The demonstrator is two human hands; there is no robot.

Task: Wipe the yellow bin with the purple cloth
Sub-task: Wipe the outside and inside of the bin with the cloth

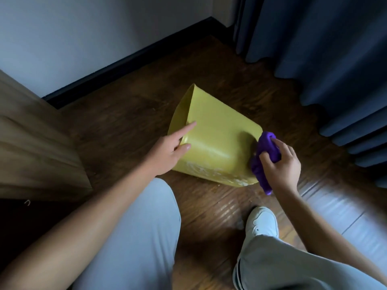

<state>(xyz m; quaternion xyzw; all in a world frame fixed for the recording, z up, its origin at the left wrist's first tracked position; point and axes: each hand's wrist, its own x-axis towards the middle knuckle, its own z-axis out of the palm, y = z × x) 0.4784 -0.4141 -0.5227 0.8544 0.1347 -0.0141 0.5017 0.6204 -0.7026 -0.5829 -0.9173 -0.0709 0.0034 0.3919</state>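
Yellow bin (213, 143) lies tipped on wood floor (129, 114), base toward right. Left hand (167, 151), fingers straight and spread, steadies rim. Right hand (280, 164) grips bunched purple cloth (266, 151) against base corner. Best practice: brace firmly, wipe in overlapping strokes, refold cloth.

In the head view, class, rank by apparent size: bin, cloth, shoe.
1. Bin, clearly largest.
2. Shoe and cloth: similar, unranked; the shoe sits nearer the camera and the right hand hides part of the cloth.
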